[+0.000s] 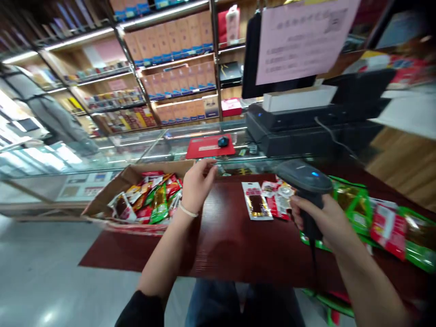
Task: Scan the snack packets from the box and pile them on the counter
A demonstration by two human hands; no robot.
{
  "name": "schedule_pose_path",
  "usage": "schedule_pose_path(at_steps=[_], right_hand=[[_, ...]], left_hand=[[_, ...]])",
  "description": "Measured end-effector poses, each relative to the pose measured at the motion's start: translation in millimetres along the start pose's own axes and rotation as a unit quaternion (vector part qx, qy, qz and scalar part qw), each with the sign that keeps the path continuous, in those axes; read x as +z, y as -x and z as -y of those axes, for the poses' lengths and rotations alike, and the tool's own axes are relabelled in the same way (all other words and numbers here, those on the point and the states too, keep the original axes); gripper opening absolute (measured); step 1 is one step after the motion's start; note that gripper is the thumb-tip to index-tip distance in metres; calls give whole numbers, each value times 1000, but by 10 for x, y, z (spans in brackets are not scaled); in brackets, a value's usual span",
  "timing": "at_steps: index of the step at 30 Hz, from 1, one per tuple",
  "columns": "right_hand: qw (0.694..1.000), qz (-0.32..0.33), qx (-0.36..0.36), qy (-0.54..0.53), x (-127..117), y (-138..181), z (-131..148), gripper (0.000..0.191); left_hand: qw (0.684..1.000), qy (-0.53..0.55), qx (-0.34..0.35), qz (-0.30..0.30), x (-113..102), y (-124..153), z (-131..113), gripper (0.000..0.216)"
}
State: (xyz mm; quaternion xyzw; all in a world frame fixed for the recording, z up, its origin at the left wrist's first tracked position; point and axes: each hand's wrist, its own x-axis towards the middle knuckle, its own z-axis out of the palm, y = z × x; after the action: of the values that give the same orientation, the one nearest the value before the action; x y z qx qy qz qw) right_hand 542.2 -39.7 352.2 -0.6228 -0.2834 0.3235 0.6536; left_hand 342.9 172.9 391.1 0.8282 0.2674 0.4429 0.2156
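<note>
My right hand (325,222) is wrapped round the handle of a dark barcode scanner (304,178), whose head points left over several flat snack packets (262,200) lying on the dark red table (238,240). My left hand (197,184) hovers at the right edge of an open cardboard box (131,175) full of colourful snack packets (153,197); its fingers are curled loosely and nothing shows in them. A thin band circles that wrist.
More green and red packets (384,218) are heaped at the table's right end. Behind the table stand a glass counter (136,150) with a red mouse mat (209,146) and mouse, a till with a monitor (306,113), and shelves of boxed goods (177,77).
</note>
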Motion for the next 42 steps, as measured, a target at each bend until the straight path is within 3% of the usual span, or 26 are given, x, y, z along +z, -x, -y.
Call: schedule_pose_path(at_steps=[5, 7, 10, 14, 17, 20, 25, 28, 33, 36, 39, 40, 42], right_hand=[[993, 115, -14, -12, 811, -238, 25, 32], [989, 143, -15, -15, 1099, -313, 7, 33], [984, 179, -12, -14, 1438, -388, -37, 35], [980, 197, -7, -13, 1677, -417, -105, 36], [980, 200, -3, -15, 1725, -417, -161, 34], [980, 200, 2, -21, 1702, -425, -216, 33], [980, 200, 3, -24, 1594, -437, -265, 31], [979, 199, 8, -41, 1521, -421, -261, 31], [980, 188, 11, -57, 1371, -390, -236, 33], [982, 177, 9, -65, 1244, -390, -214, 34], [983, 168, 7, -75, 1096, -398, -190, 34], [983, 163, 7, -81, 1043, -403, -184, 34], [984, 150, 8, -91, 931, -416, -176, 34]], left_hand=[[989, -128, -75, -15, -925, 92, 735, 23], [980, -164, -116, 6, -1186, 130, 1010, 25], [958, -230, -152, 83, -1430, 181, 1396, 31], [904, -335, -192, 183, -1512, 256, 1841, 42], [839, -408, -224, 283, -1457, 312, 2018, 54], [785, -451, -236, 353, -1340, 340, 2018, 71], [751, -451, -236, 421, -1134, 349, 1907, 79], [766, -418, -248, 419, -1097, 383, 1915, 67], [839, -348, -283, 308, -1183, 389, 1956, 35], [874, -296, -287, 256, -1268, 293, 1885, 38], [945, -68, -279, 157, -1284, 156, 1654, 48], [954, 39, -270, 124, -1255, 112, 1532, 50], [938, 228, -251, 74, -1128, 40, 1219, 50]])
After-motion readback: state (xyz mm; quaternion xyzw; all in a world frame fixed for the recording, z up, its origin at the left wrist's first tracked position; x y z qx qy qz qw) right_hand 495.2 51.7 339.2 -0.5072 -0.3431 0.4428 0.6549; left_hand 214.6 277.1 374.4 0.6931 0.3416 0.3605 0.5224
